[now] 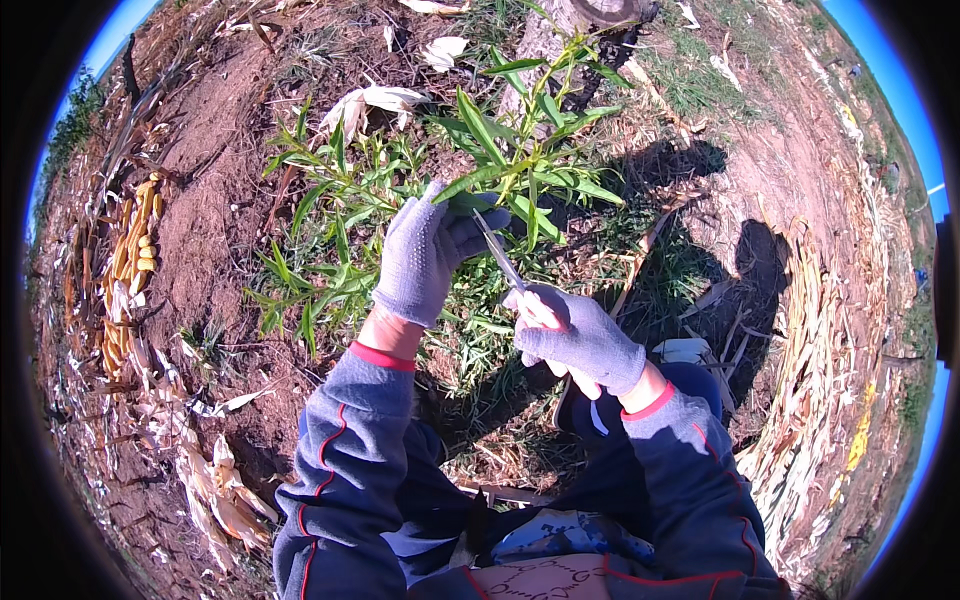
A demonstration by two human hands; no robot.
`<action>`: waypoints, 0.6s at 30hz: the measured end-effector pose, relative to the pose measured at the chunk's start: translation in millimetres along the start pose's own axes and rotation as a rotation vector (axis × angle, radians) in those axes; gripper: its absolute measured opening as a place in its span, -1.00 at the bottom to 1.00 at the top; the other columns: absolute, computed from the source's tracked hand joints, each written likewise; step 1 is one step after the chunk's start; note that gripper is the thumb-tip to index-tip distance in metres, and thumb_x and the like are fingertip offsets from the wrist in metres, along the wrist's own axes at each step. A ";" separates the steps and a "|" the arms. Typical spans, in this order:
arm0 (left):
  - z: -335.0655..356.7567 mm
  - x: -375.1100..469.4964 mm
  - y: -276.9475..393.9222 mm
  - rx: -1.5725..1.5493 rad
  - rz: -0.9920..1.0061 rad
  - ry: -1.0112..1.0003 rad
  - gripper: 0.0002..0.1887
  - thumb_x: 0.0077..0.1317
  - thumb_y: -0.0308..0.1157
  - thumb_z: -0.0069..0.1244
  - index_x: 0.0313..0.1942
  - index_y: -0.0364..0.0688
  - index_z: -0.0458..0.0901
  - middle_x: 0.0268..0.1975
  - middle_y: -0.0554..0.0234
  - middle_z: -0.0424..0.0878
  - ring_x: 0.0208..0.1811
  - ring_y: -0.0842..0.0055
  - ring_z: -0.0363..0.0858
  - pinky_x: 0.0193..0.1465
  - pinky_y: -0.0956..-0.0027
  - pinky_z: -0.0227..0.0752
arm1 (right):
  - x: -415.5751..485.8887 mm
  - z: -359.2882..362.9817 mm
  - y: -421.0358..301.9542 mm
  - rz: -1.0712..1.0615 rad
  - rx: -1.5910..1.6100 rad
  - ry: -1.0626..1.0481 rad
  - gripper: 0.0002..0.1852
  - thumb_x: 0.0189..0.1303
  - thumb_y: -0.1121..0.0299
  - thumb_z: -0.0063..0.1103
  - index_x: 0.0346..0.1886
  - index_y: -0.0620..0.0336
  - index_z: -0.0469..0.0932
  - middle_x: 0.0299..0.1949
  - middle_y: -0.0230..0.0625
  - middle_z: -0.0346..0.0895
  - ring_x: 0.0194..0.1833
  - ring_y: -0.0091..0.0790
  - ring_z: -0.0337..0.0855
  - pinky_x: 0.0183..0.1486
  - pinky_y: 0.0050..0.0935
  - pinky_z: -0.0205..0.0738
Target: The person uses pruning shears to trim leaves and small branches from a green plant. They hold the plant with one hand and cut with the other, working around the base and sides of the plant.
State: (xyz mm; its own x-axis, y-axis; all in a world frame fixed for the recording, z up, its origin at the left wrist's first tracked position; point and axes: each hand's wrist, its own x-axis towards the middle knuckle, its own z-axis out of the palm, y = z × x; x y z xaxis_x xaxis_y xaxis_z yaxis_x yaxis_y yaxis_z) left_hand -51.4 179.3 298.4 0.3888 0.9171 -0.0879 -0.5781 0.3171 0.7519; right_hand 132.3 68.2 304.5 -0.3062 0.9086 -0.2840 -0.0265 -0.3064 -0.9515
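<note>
My left hand (424, 259), in a pale knitted glove, is curled at a leafy green plant (487, 142) with long narrow leaves. A broad leaf (469, 203) lies between its thumb and fingers. My right hand (581, 337), gloved with bare fingertips showing, grips a slim metal blade (499, 251). The blade points up and left, its tip close to my left fingers. My palm hides the tool's handle, so whether it is a knife or scissors is unclear. More low shoots (330, 285) of the plant spread left of my left wrist.
A cut tree stump (600, 15) stands beyond the plant. Husked corn cobs (131, 247) lie in a heap at left. Dry corn stalks (799, 390) form a long pile at right. Pale husks (371, 105) are scattered over the reddish soil (206, 165).
</note>
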 end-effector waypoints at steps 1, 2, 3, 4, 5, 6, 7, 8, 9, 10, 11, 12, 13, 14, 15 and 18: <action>-0.6 1.0 -1.3 -0.027 -0.037 0.004 -0.58 0.53 -0.04 -0.20 -0.01 -0.25 0.52 -0.02 -0.05 0.68 0.01 0.08 0.70 0.06 0.02 0.60 | 0.8 1.1 -0.7 0.017 -0.009 0.001 -0.48 0.29 0.17 0.33 0.17 0.33 0.47 -0.31 -0.42 0.50 -0.29 -0.58 0.53 -0.19 -0.47 0.52; -1.9 2.8 -3.3 -0.055 -0.074 0.008 -0.57 0.52 -0.02 -0.19 -0.02 -0.25 0.52 -0.02 -0.06 0.68 0.01 0.07 0.70 0.07 0.02 0.59 | 1.6 2.5 -2.7 0.034 -0.019 0.002 -0.50 0.29 0.16 0.33 0.14 0.31 0.48 -0.31 -0.42 0.49 -0.29 -0.58 0.53 -0.19 -0.46 0.51; -1.5 4.4 -5.0 -0.083 -0.112 0.010 -0.56 0.51 0.00 -0.18 -0.02 -0.24 0.52 -0.03 -0.06 0.68 0.01 0.06 0.70 0.08 0.02 0.58 | 1.9 3.5 -4.6 0.051 -0.029 0.005 -0.52 0.29 0.16 0.32 0.12 0.30 0.49 -0.32 -0.43 0.49 -0.29 -0.58 0.52 -0.19 -0.46 0.51; 2.0 4.3 -6.3 -0.072 -0.128 0.038 -0.49 0.49 0.10 -0.18 -0.01 -0.22 0.52 -0.02 -0.05 0.66 0.01 0.05 0.69 0.10 0.01 0.56 | 1.6 5.3 -6.2 0.050 -0.042 0.008 -0.54 0.29 0.16 0.32 0.10 0.28 0.49 -0.33 -0.44 0.47 -0.29 -0.59 0.51 -0.19 -0.46 0.50; 3.6 4.3 -7.1 -0.084 -0.134 0.020 -0.47 0.48 0.12 -0.19 -0.01 -0.22 0.52 -0.02 -0.04 0.65 0.01 0.06 0.69 0.10 0.01 0.56 | 1.0 7.5 -7.6 0.048 -0.055 0.010 -0.56 0.29 0.16 0.32 0.08 0.27 0.50 -0.33 -0.46 0.46 -0.29 -0.60 0.50 -0.19 -0.47 0.49; 4.6 3.3 -6.7 -0.095 -0.138 0.004 -0.45 0.48 0.15 -0.20 -0.01 -0.22 0.52 -0.01 -0.04 0.64 0.01 0.06 0.69 0.10 0.01 0.56 | 0.6 9.1 -8.7 0.046 -0.067 0.009 -0.58 0.30 0.16 0.31 0.06 0.25 0.50 -0.34 -0.47 0.45 -0.30 -0.61 0.49 -0.19 -0.48 0.48; 5.8 2.6 -6.1 -0.106 -0.142 -0.011 -0.43 0.47 0.17 -0.20 -0.01 -0.22 0.52 -0.01 -0.03 0.63 0.00 0.07 0.69 0.10 0.02 0.56 | 0.8 9.1 -8.9 0.051 -0.056 -0.004 -0.60 0.30 0.16 0.31 0.03 0.24 0.50 -0.34 -0.48 0.44 -0.29 -0.61 0.47 -0.19 -0.48 0.47; 7.6 2.0 -5.6 -0.071 -0.140 0.004 -0.36 0.45 0.24 -0.25 0.02 -0.23 0.52 0.00 -0.02 0.61 0.00 0.07 0.68 0.09 0.02 0.56 | 1.2 8.9 -9.0 0.057 -0.045 -0.019 -0.61 0.30 0.16 0.31 0.00 0.24 0.49 -0.34 -0.49 0.43 -0.29 -0.62 0.45 -0.18 -0.48 0.46; 8.4 2.1 -4.9 -0.077 -0.139 -0.006 -0.33 0.45 0.26 -0.27 0.08 -0.23 0.50 0.02 -0.08 0.61 0.01 0.07 0.67 0.12 0.00 0.54 | 1.2 8.2 -8.8 0.063 -0.034 -0.029 -0.63 0.31 0.16 0.30 -0.03 0.23 0.49 -0.34 -0.50 0.42 -0.29 -0.62 0.43 -0.18 -0.49 0.45; 9.0 2.3 -4.2 -0.084 -0.138 -0.017 -0.29 0.44 0.28 -0.30 0.13 -0.23 0.49 0.04 -0.14 0.62 0.02 0.06 0.66 0.15 -0.02 0.52 | 0.4 7.9 -7.5 0.046 -0.025 -0.036 -0.64 0.31 0.15 0.30 -0.05 0.22 0.48 -0.35 -0.51 0.40 -0.29 -0.62 0.42 -0.17 -0.48 0.45; 9.3 2.6 -3.7 -0.091 -0.136 -0.026 -0.25 0.44 0.30 -0.32 0.19 -0.24 0.47 0.06 -0.20 0.62 0.04 0.06 0.65 0.17 -0.04 0.50 | -0.9 7.9 -5.3 0.029 -0.015 -0.044 -0.65 0.31 0.15 0.29 -0.07 0.21 0.48 -0.35 -0.52 0.38 -0.30 -0.62 0.40 -0.16 -0.48 0.45; 7.5 3.7 -4.0 -0.097 -0.136 -0.025 -0.24 0.43 0.31 -0.33 0.20 -0.24 0.46 0.07 -0.21 0.62 0.04 0.06 0.65 0.18 -0.03 0.49 | -1.3 8.0 -3.7 0.013 -0.004 -0.054 -0.66 0.32 0.15 0.29 -0.09 0.21 0.47 -0.35 -0.53 0.37 -0.30 -0.62 0.39 -0.16 -0.48 0.44; 5.0 5.3 -4.8 -0.103 -0.137 -0.024 -0.22 0.42 0.33 -0.33 0.22 -0.25 0.45 0.08 -0.21 0.61 0.05 0.06 0.65 0.18 -0.03 0.49 | -2.2 8.7 -5.4 0.032 -0.025 -0.049 -0.68 0.32 0.15 0.28 -0.14 0.19 0.45 -0.36 -0.54 0.34 -0.30 -0.63 0.37 -0.17 -0.49 0.43; 3.4 6.1 -5.1 -0.109 -0.137 -0.023 -0.20 0.42 0.34 -0.34 0.23 -0.25 0.45 0.09 -0.22 0.60 0.05 0.06 0.65 0.19 -0.02 0.49 | -3.7 9.8 -9.0 0.052 -0.046 -0.044 -0.68 0.33 0.15 0.28 -0.19 0.18 0.43 -0.37 -0.55 0.31 -0.30 -0.63 0.36 -0.18 -0.50 0.41; 4.3 5.7 -4.9 -0.104 -0.131 -0.029 -0.20 0.42 0.34 -0.34 0.23 -0.26 0.44 0.10 -0.23 0.60 0.05 0.05 0.65 0.19 -0.01 0.49 | -5.0 10.1 -11.0 0.072 -0.067 -0.036 -0.68 0.33 0.15 0.27 -0.24 0.17 0.40 -0.38 -0.55 0.28 -0.31 -0.64 0.34 -0.18 -0.51 0.40; 7.4 3.9 -4.5 -0.101 -0.126 -0.045 -0.18 0.41 0.35 -0.34 0.23 -0.26 0.44 0.11 -0.25 0.60 0.06 0.05 0.64 0.19 0.00 0.49 | -2.4 9.5 -9.0 0.031 -0.015 -0.067 -0.64 0.34 0.12 0.26 -0.32 0.14 0.32 -0.41 -0.56 0.22 -0.32 -0.63 0.31 -0.20 -0.53 0.34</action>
State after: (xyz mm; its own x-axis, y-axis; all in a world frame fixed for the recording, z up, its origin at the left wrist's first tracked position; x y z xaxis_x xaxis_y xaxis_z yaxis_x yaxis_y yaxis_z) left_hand -42.0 179.6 299.6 0.4930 0.8576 -0.1464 -0.5913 0.4537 0.6667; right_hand 124.3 66.0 314.9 -0.3695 0.8778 -0.3049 -0.0020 -0.3289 -0.9444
